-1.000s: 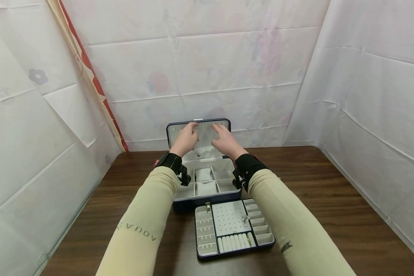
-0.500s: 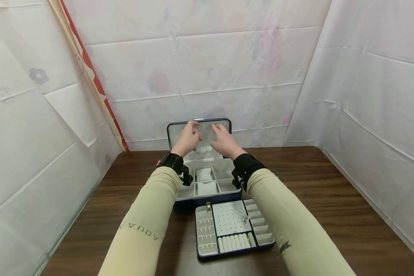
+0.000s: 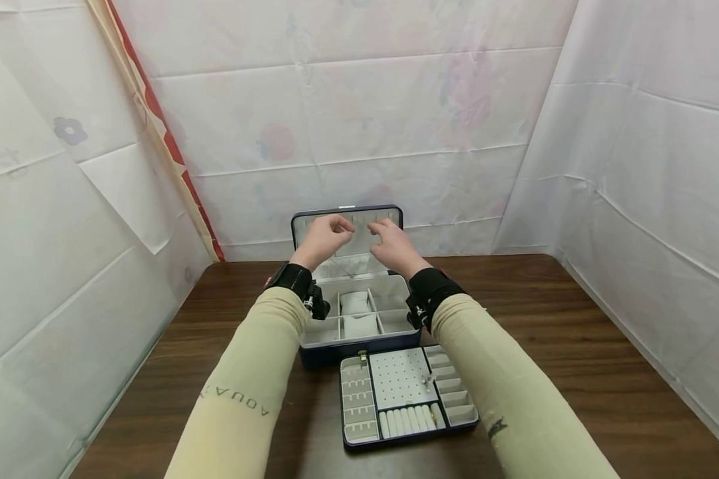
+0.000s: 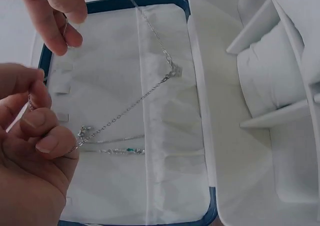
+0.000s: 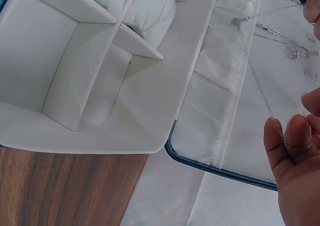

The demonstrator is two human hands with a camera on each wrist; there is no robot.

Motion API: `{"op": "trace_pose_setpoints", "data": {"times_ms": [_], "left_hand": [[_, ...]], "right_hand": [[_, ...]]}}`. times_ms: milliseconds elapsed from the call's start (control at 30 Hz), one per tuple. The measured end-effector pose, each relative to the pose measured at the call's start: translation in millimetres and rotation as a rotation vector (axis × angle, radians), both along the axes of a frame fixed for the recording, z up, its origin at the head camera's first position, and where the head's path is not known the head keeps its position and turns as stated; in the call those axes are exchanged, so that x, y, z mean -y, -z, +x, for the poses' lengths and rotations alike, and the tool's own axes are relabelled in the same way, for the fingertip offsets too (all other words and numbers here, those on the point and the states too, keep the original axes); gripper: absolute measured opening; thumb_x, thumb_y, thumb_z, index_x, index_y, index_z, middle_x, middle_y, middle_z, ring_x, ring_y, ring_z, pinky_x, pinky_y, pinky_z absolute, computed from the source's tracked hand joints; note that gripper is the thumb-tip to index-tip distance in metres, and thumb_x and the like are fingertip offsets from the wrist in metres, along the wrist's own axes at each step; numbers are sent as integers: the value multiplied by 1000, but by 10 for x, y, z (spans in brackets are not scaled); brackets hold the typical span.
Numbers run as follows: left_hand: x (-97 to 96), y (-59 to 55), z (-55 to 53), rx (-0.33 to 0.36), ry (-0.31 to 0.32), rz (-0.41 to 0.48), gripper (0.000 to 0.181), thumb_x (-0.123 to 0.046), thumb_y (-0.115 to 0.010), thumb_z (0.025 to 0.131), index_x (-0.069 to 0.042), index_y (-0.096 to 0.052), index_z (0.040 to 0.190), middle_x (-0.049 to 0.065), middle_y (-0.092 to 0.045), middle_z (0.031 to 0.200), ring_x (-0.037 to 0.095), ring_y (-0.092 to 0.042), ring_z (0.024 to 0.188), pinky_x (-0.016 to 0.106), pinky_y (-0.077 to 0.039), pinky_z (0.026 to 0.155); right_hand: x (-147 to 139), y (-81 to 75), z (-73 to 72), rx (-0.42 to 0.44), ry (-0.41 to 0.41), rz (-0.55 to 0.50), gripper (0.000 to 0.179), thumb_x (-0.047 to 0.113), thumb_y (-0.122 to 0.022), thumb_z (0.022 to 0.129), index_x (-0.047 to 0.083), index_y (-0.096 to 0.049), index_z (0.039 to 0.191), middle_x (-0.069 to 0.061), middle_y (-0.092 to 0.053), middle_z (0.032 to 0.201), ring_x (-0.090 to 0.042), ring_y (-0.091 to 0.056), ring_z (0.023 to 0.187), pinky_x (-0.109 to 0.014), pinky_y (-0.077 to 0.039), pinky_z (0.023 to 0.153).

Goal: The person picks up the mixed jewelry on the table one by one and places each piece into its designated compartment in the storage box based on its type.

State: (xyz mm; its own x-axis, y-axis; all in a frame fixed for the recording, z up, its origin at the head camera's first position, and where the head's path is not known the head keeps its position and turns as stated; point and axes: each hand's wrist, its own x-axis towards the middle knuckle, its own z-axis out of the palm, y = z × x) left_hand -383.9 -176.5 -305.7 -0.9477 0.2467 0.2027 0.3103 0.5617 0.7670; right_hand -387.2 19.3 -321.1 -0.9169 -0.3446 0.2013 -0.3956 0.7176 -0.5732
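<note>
A thin silver necklace (image 4: 174, 69) with a small pendant hangs in a V between both hands, in front of the lined lid (image 4: 107, 40) of a jewelry box. My left hand (image 3: 325, 238) pinches one side of the chain between curled fingers. The other side is held in the fingertips of my right hand (image 3: 393, 247), and part of it loops over the fingers (image 5: 296, 136) in the right wrist view. Behind the necklace, other chains hang in the lid, one with a green stone (image 4: 131, 150). Small hooks (image 4: 63, 89) line the lid near its top edge.
The navy box (image 3: 359, 346) stands with its lid up; white cushions (image 3: 359, 326) sit in its middle compartments. In front lies a removable jewelry tray (image 3: 398, 379) with a perforated panel, ring rolls and small slots. Fabric walls (image 3: 359, 120) surround the wooden table (image 3: 515, 319).
My left hand has turned and lowered slightly, its index finger bending from a raised position toward the thumb. My right hand has dipped a little, staying before the lid.
</note>
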Motion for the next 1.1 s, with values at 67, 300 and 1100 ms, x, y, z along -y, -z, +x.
{"op": "trace_pose_setpoints", "data": {"times_ms": [67, 300, 1100], "left_hand": [[11, 0, 2, 5, 24, 2, 28, -21, -56, 104, -5, -67, 125, 14, -67, 117, 35, -62, 108, 46, -50, 87], [55, 30, -15, 19, 108, 1, 24, -8, -51, 100, 1, -69, 114, 22, -68, 101, 42, -60, 102, 39, -44, 83], [40, 58, -89, -156, -55, -200, 39, -8, -41, 108, -4, -58, 143, 14, -69, 125, 20, -53, 64, 32, -41, 61]], "right_hand": [[-10, 1, 3, -11, -5, -1, 55, 1, -49, 100, 4, -43, 154, -17, -46, 147, -34, -49, 135, -46, -47, 103], [-54, -11, 3, -55, -6, 29, 56, 1, -48, 99, 3, -42, 154, -17, -46, 148, -34, -51, 133, -42, -46, 95], [-177, 87, 19, -134, -154, 28, 44, 10, -44, 98, 6, -64, 138, -14, -58, 140, -33, -55, 127, -49, -47, 100]]}}
